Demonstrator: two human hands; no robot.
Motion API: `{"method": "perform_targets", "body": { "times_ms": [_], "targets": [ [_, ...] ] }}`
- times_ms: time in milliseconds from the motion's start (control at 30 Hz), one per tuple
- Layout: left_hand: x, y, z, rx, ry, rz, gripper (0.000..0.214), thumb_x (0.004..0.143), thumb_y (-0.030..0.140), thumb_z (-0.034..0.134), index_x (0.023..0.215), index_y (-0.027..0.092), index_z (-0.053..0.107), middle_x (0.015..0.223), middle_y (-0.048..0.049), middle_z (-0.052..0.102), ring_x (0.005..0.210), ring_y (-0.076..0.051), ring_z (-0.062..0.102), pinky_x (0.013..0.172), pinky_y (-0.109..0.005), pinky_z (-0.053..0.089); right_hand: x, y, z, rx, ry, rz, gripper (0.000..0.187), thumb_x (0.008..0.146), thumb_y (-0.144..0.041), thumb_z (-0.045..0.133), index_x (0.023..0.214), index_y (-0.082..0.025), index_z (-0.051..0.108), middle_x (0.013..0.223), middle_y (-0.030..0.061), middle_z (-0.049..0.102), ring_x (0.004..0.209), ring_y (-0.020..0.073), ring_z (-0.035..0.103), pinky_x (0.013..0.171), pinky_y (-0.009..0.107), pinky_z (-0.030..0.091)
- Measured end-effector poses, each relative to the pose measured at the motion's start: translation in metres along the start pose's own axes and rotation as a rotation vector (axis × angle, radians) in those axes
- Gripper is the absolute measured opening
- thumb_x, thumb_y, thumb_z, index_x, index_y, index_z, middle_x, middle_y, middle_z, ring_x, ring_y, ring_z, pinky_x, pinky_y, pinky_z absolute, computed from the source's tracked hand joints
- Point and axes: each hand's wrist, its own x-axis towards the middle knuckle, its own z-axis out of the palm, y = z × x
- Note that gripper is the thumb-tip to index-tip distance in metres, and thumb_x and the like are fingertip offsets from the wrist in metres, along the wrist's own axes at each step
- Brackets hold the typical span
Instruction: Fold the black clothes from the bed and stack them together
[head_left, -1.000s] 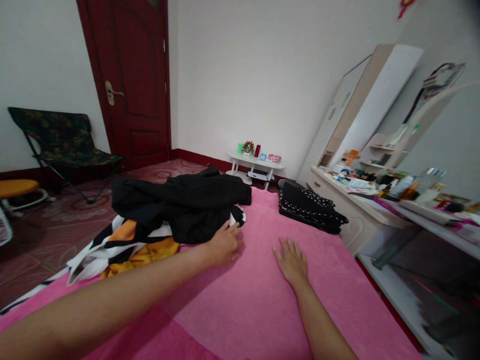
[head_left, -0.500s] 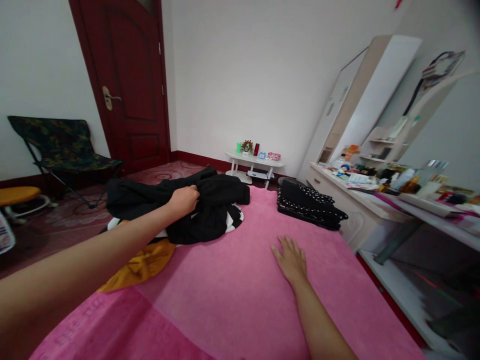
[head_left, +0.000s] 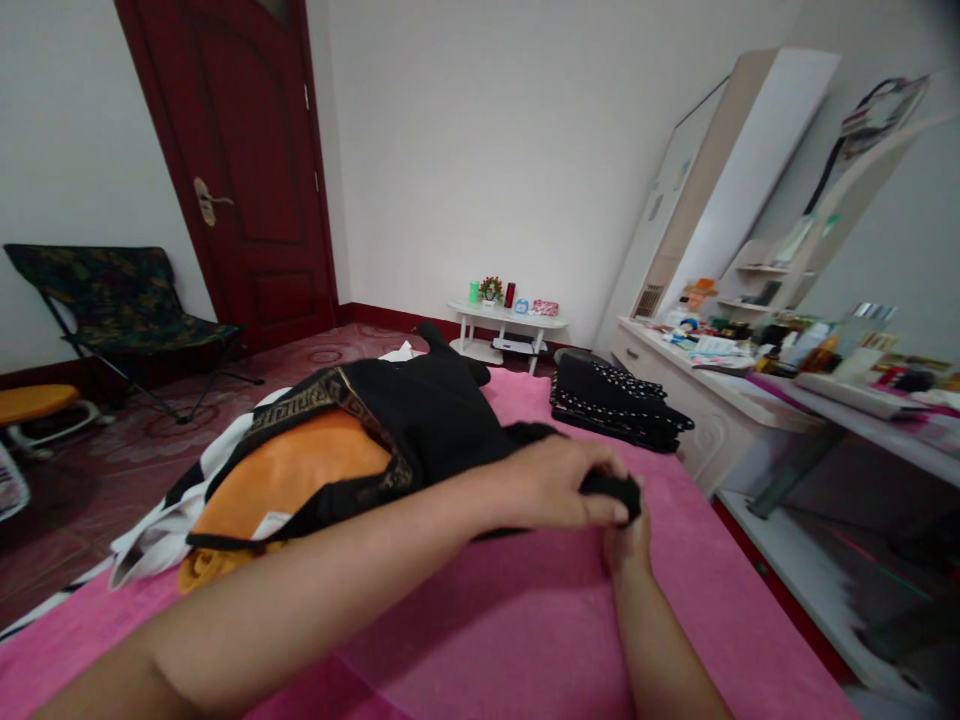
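A black garment [head_left: 442, 410] with gold patterned trim stretches across the bed. Its near end is gripped by my left hand [head_left: 559, 480], the fingers closed round a bunched black part. My right hand [head_left: 630, 545] is against that same bunched end, just beyond the left fingertips; its own fingers are mostly hidden. Orange fabric [head_left: 307, 465] with a small white label shows inside the trimmed edge. Beneath lie a mustard-yellow cloth [head_left: 202, 568] and a black and white cloth [head_left: 154, 540].
Folded black clothes with white dots [head_left: 611, 400] lie at the bed's far right corner. A cluttered dressing table [head_left: 720, 385] stands to the right. Pink bedding [head_left: 480, 620] covers the bed. A camouflage folding chair [head_left: 127, 300] and a stool [head_left: 37, 403] are at left.
My left hand has drawn the black garment rightward to my right hand, which lay spread on the bedding. The garment is stretched out, uncovering the gold trim and orange fabric.
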Motion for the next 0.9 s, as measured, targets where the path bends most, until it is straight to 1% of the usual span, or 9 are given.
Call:
{"method": "perform_targets", "body": {
  "times_ms": [100, 200, 267, 367, 500, 567, 667, 767, 900],
  "targets": [
    [-0.02, -0.029, 0.066, -0.008, -0.295, -0.038, 0.058, 0.074, 0.038, 0.071, 0.127, 0.021, 0.054, 0.128, -0.0095, 0.057, 0.113, -0.027, 0.056, 0.094, -0.037, 0.045, 0.002, -0.008, -0.014, 0.199, -0.045, 0.112, 0.085, 0.082, -0.074, 0.01, 0.137, -0.014, 0.035, 0.141, 0.0189, 0.044, 0.126, 0.0262, 0.05, 0.1, 0.042, 0.045],
    [-0.043, -0.053, 0.115, 0.142, -0.144, -0.154, 0.06, 0.079, 0.038, 0.065, 0.135, 0.027, 0.046, 0.147, -0.0081, 0.039, 0.131, -0.034, 0.037, 0.106, -0.054, 0.031, 0.0, -0.017, -0.015, 0.235, -0.092, 0.154, 0.08, 0.084, -0.071, 0.014, 0.134, -0.014, 0.037, 0.142, 0.0197, 0.042, 0.128, 0.0242, 0.047, 0.104, 0.04, 0.043],
    [-0.056, -0.058, 0.132, 0.152, -0.081, -0.136, 0.063, 0.085, 0.04, 0.056, 0.143, 0.025, 0.034, 0.154, -0.0099, 0.024, 0.14, -0.032, 0.023, 0.111, -0.056, 0.02, -0.002, -0.02, -0.009, 0.199, -0.116, 0.16, 0.073, 0.084, -0.07, 0.023, 0.126, -0.014, 0.045, 0.137, 0.0195, 0.048, 0.124, 0.025, 0.051, 0.103, 0.04, 0.043],
    [-0.072, -0.055, 0.132, 0.104, -0.145, -0.069, 0.074, 0.086, 0.046, 0.055, 0.147, 0.017, 0.026, 0.156, -0.0152, 0.012, 0.143, -0.031, 0.009, 0.114, -0.054, 0.013, -0.006, -0.019, 0.001, 0.132, -0.131, 0.136, 0.061, 0.08, -0.065, 0.044, 0.11, -0.014, 0.057, 0.12, 0.0169, 0.062, 0.111, 0.0266, 0.061, 0.099, 0.04, 0.046],
    [-0.088, -0.039, 0.089, 0.044, -0.247, 0.023, 0.054, 0.084, 0.037, 0.061, 0.135, 0.024, 0.049, 0.151, -0.0106, 0.032, 0.137, -0.029, 0.033, 0.109, -0.043, 0.033, -0.009, -0.013, 0.007, 0.029, -0.145, 0.088, 0.047, 0.067, -0.052, 0.07, 0.096, -0.016, 0.067, 0.101, 0.0093, 0.071, 0.095, 0.0228, 0.066, 0.088, 0.033, 0.051],
    [-0.097, -0.03, 0.054, 0.099, -0.122, 0.007, 0.038, 0.086, 0.031, 0.058, 0.124, 0.026, 0.059, 0.145, -0.0074, 0.042, 0.128, -0.024, 0.046, 0.105, -0.036, 0.039, -0.01, -0.012, 0.008, 0.015, -0.146, 0.09, 0.044, 0.063, -0.049, 0.075, 0.093, -0.017, 0.069, 0.096, 0.0069, 0.072, 0.09, 0.0206, 0.066, 0.082, 0.029, 0.052],
    [-0.116, -0.027, -0.005, 0.373, 0.159, -0.042, 0.033, 0.088, 0.027, 0.054, 0.12, 0.027, 0.061, 0.139, -0.0055, 0.048, 0.129, -0.024, 0.043, 0.112, -0.046, 0.028, -0.011, -0.013, 0.009, 0.025, -0.13, 0.09, 0.042, 0.061, -0.047, 0.077, 0.09, -0.018, 0.071, 0.092, 0.0053, 0.073, 0.086, 0.0195, 0.066, 0.077, 0.028, 0.052],
    [-0.144, -0.047, -0.059, 0.599, 0.404, -0.211, 0.036, 0.087, 0.037, 0.054, 0.12, 0.024, 0.061, 0.138, -0.0079, 0.049, 0.128, -0.027, 0.043, 0.109, -0.046, 0.031, -0.009, -0.012, 0.008, -0.015, -0.158, 0.075, 0.041, 0.06, -0.047, 0.076, 0.09, -0.018, 0.072, 0.093, 0.0049, 0.073, 0.088, 0.0211, 0.066, 0.08, 0.03, 0.051],
    [-0.194, -0.089, -0.1, 0.66, 0.438, -0.571, 0.067, 0.075, 0.062, 0.058, 0.127, 0.019, 0.056, 0.128, -0.012, 0.058, 0.117, -0.032, 0.053, 0.101, -0.046, 0.039, -0.004, -0.009, 0.007, -0.141, -0.271, 0.056, 0.045, 0.062, -0.047, 0.075, 0.094, -0.017, 0.07, 0.095, 0.007, 0.072, 0.091, 0.024, 0.065, 0.084, 0.036, 0.05]
  ]
}}
